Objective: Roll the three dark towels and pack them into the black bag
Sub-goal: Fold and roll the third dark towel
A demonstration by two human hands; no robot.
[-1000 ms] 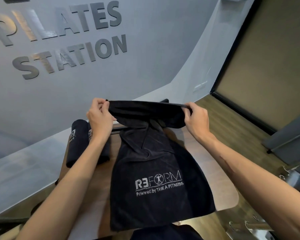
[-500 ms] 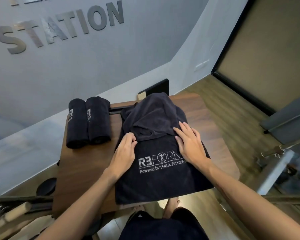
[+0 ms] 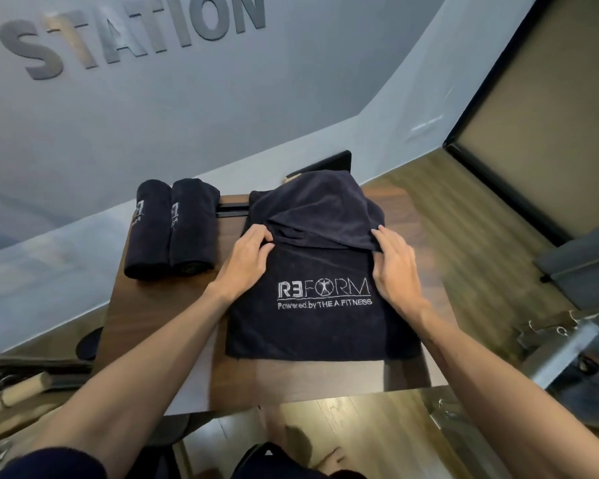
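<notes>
Two rolled dark towels (image 3: 172, 226) lie side by side at the table's far left. The third dark towel (image 3: 322, 326), printed with a white REFORM logo, lies spread on the wooden table (image 3: 153, 326), its far end folded back toward me. My left hand (image 3: 248, 259) grips the left end of that folded edge with curled fingers. At the right end of the same edge, my right hand (image 3: 395, 262) pinches the cloth. A flat black object (image 3: 329, 164) stands behind the towel, mostly hidden; I cannot tell whether it is the bag.
The table stands against a grey wall with large STATION lettering. Wooden floor runs to the right and in front. Metal equipment with hooks (image 3: 564, 337) sits at the right, and wooden handles (image 3: 21, 392) lie at the lower left.
The towel's far end, held up in the air a second ago, now lies folded on the table. Both hands pressed the towel flat, then slid forward to the folded edge.
</notes>
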